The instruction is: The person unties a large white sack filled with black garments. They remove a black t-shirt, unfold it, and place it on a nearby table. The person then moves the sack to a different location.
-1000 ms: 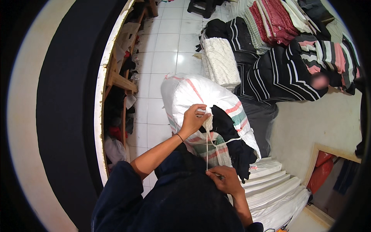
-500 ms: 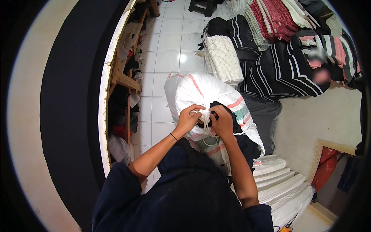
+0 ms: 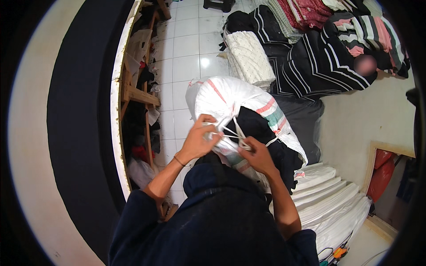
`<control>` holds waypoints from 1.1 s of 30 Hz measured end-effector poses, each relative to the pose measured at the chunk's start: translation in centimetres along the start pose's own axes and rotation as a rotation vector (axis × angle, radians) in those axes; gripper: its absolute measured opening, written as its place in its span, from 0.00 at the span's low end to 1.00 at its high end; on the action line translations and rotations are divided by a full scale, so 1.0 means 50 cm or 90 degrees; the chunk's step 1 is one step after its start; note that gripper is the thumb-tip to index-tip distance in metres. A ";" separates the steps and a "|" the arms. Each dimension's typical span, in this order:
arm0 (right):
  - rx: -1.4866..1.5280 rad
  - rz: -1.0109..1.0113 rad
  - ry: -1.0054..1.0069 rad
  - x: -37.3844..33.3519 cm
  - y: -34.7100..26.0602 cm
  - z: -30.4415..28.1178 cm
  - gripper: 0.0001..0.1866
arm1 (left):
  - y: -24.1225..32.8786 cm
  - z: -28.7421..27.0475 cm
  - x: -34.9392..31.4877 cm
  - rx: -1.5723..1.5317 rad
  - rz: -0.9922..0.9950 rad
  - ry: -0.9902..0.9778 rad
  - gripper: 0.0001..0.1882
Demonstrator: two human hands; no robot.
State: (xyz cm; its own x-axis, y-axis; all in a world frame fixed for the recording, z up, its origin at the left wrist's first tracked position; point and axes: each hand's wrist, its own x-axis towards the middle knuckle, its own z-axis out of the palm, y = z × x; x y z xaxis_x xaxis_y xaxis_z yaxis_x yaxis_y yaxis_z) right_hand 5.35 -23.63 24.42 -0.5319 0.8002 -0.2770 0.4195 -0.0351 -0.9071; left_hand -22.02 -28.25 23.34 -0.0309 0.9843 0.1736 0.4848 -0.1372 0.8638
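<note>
A large white woven sack [image 3: 222, 95] with red and green stripes lies in front of me, its mouth partly gaping over black cloth [image 3: 255, 124]. White string [image 3: 238, 132] runs between my hands, stretched across the gap at the sack's edge. My left hand [image 3: 202, 136] is closed at the left side of the sack, pinching the string beside gathered sack material. Closed too, my right hand [image 3: 257, 155] grips a looped bunch of the string over the black cloth. Some blur covers the fingers of both hands.
To my left runs a long table [image 3: 80, 133] with black cloth on top and wooden legs below. Folded dotted white fabric [image 3: 249, 57] and black striped rolls [image 3: 317, 66] lie beyond the sack. White wrapped rolls [image 3: 330, 199] are at my right. A dark stool [image 3: 218, 4] stands far ahead.
My hands have moved apart and nearer to me, from close together at the sack's gathered edge. The string is now drawn out between them, and more black cloth shows.
</note>
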 end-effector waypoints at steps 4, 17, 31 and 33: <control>-0.071 0.147 0.060 -0.126 -0.011 -0.112 0.17 | 0.050 -0.059 -0.050 -0.346 -0.272 0.088 0.25; 0.301 -0.246 0.163 -0.389 -0.089 -0.326 0.26 | -0.070 -0.067 0.019 0.255 -0.074 0.202 0.17; -0.409 0.046 0.941 -0.286 -0.106 -0.438 0.18 | -0.115 0.141 0.212 0.098 0.032 0.087 0.09; -0.523 -0.135 0.755 -0.171 -0.074 -0.336 0.15 | -0.108 0.144 0.205 0.101 0.032 0.093 0.08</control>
State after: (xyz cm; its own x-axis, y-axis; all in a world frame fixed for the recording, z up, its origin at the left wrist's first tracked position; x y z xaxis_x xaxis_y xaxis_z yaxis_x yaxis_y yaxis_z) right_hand 20.71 -20.28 35.49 0.0999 0.7750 0.6241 0.9216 0.1643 -0.3515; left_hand -18.63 -16.60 17.06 -0.1240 0.9487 0.2907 0.6203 -0.1546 0.7690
